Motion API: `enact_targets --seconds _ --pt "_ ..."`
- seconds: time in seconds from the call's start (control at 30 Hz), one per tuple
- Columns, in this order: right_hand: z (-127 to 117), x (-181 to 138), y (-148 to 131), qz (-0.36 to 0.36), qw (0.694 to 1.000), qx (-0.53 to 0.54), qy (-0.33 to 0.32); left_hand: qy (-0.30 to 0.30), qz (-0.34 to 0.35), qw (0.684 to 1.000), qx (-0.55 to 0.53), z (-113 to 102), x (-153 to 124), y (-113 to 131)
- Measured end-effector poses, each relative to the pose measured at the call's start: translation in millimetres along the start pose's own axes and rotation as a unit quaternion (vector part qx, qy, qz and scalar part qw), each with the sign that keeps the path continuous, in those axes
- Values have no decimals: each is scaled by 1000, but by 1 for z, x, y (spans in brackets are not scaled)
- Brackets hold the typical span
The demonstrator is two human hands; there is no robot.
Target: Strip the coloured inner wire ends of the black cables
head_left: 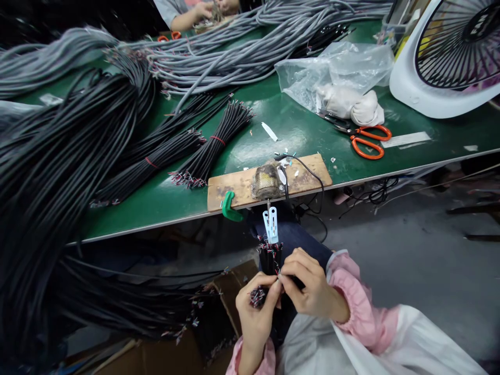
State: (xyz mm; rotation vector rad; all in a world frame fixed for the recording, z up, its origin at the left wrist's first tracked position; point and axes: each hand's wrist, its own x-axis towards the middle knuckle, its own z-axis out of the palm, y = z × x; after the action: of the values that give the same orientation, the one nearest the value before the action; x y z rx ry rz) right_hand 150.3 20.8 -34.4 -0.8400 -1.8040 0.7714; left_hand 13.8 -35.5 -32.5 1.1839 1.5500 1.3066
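Observation:
Just in front of my lap, my left hand (255, 307) and my right hand (312, 286) meet fingertip to fingertip. Both are closed in a pinch at the thin red and white wire end of a black cable, whose length is mostly hidden by my fingers. More cable ends (257, 297) with bare coloured wires show in the curl of my left hand. Right beyond my fingers hangs a bunch of black cables (269, 258). Above it, a light blue clothespin (270, 224) sits at the table's edge, by a metal rod from a taped lump (266, 182).
The lump rests on a wooden board (230, 188), held by a green clamp (231, 207). Black cable bundles (222, 138) and grey cables (219, 67) cover the left and back. Orange-handled scissors (367, 140), a plastic bag (336, 67) and a fan (406, 88) stand right. Another person's hands (214, 9) work opposite.

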Motion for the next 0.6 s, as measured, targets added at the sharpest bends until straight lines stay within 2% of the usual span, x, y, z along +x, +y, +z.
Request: enact_targets --seconds 0.13,0.3,0.4,0.47,0.6 --pt "5 -5 6 -73 993 -85 20 4 5 1000 17 1 1 5" --pt "9 -10 7 -65 994 -86 24 33 28 997 58 2 1 5" --pt "10 -10 6 -38 998 -39 38 40 43 995 79 2 -1 2" --pt "9 -8 5 7 999 15 45 33 40 996 66 2 -4 0" --pt "4 -2 8 115 986 117 35 24 -15 1000 -11 4 -9 3"
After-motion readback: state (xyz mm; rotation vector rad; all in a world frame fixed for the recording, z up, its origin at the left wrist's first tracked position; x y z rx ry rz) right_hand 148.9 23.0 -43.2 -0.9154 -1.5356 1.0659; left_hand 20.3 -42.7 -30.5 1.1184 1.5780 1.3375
